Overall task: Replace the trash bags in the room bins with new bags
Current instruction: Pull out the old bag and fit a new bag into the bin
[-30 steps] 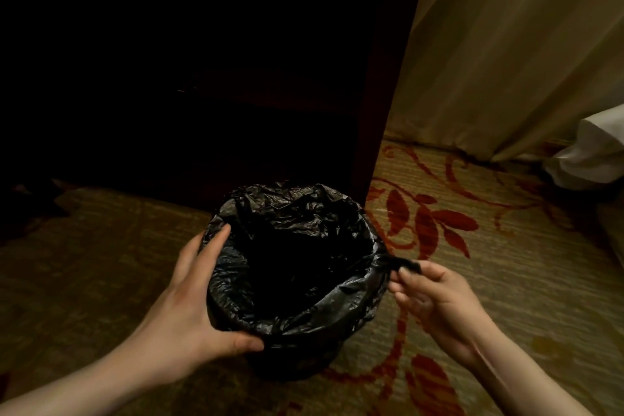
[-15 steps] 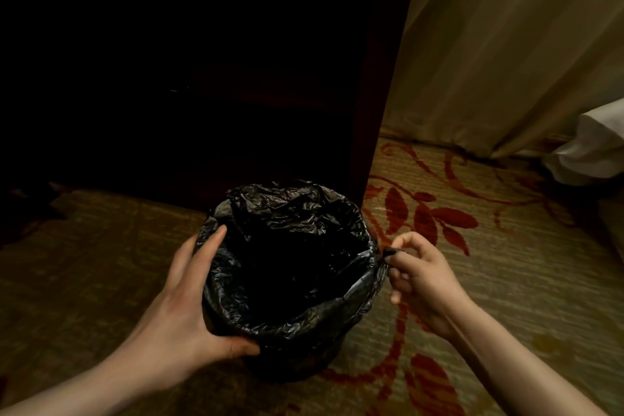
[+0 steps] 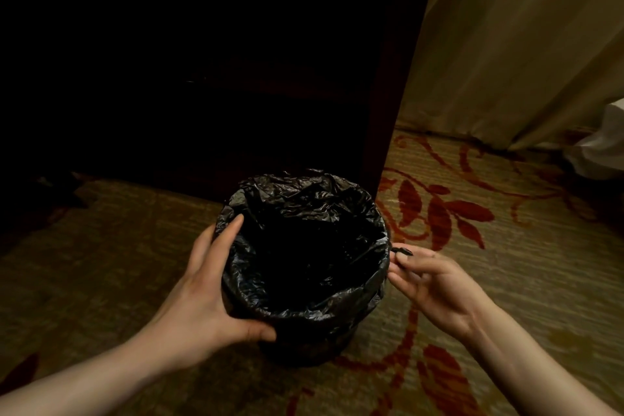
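You are looking down at a small round bin (image 3: 305,346) that stands on the carpet (image 3: 506,280), just in front of a big dark piece of furniture (image 3: 236,78). A black trash bag (image 3: 304,192) lines the bin, and its crinkly top is folded out over the rim all the way around.

Your left hand (image 3: 206,294) wraps the left side of the bin. The fingers (image 3: 233,230) lie along the bag at the rim, and the thumb presses the bag at the near side, so this hand is clamped on the bag and bin.

Your right hand (image 3: 435,284) is at the right side of the bin, just beside the rim. Its fingertips (image 3: 403,255) pinch a small twisted bit of the black bag that sticks out there. The other fingers are loosely curled.

A tan curtain (image 3: 523,44) hangs at the back right. Something white (image 3: 604,142) sits at the far right edge; you cannot tell what it is.
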